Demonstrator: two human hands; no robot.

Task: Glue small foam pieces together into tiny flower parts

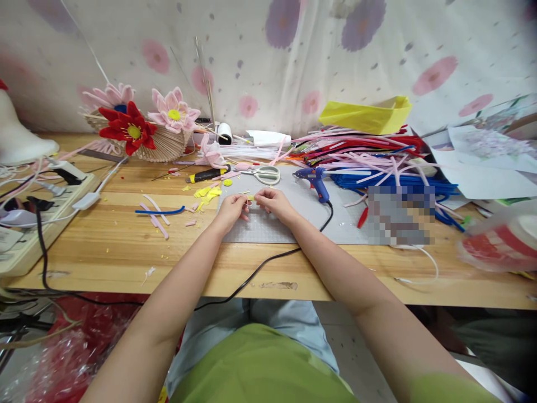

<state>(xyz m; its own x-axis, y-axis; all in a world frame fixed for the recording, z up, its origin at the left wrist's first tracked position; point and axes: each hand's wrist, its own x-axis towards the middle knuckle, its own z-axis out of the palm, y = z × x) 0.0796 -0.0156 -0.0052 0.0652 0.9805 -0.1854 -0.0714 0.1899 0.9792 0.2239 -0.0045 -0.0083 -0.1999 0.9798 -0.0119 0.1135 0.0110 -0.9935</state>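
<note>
A small yellow piece (250,198) is pinched between the fingertips of both hands above the near-left part of a grey cutting mat (268,226); its exact shape is too small to tell. The left hand (232,210) is closed around the piece from the left, and the right hand (271,201) is closed on it from the right, with the two hands touching at the fingertips. The mat lies on a wooden table (126,252). Just beyond the hands, a pair of scissors (263,174) lies at the far edge of the mat, and a blue glue gun (314,180) rests to the right of the scissors, its black cord (268,263) running across the mat and over the near table edge. Yellow scraps (207,192) lie just left of the mat, with pink strips (157,215) and a blue stem (159,211) farther left. A pile of pipe cleaners (369,154) occupies the far right of the table. A basket (163,146) holding red and pink flowers stands at the far left, near a power strip (29,224).
</note>
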